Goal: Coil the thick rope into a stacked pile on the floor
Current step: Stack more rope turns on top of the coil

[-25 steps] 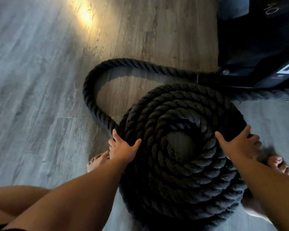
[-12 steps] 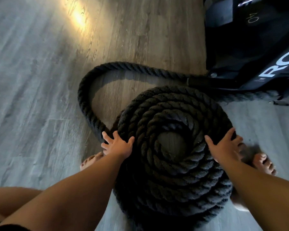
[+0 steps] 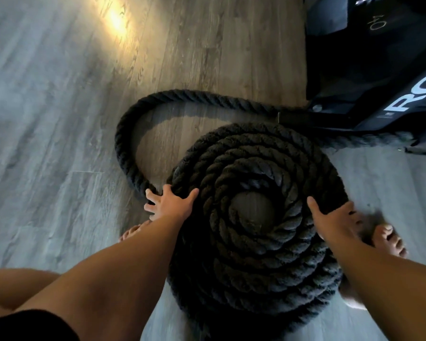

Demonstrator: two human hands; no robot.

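The thick black rope sits coiled in a stacked round pile [image 3: 256, 257] on the wood floor [image 3: 59, 119], with a small bare hole at its middle. A loose length of the rope [image 3: 130, 129] loops out from the pile's left side and runs back right toward the black machine. My left hand [image 3: 170, 205] lies on the pile's left rim, fingers spread, thumb on top. On the right rim lies my right hand [image 3: 335, 220], thumb on top and fingers down the outer side. Neither hand is closed around a strand.
A black machine [image 3: 379, 57] with white lettering stands at the top right, touching the rope's far length. My bare left foot [image 3: 133, 232] and right foot [image 3: 389, 242] flank the pile. A bright light patch [image 3: 116, 18] falls on the floor.
Both hands stay on the pile's rims with only slight shifts of the fingers. The view has drifted a little; the pile and the loose loop look unmoved.
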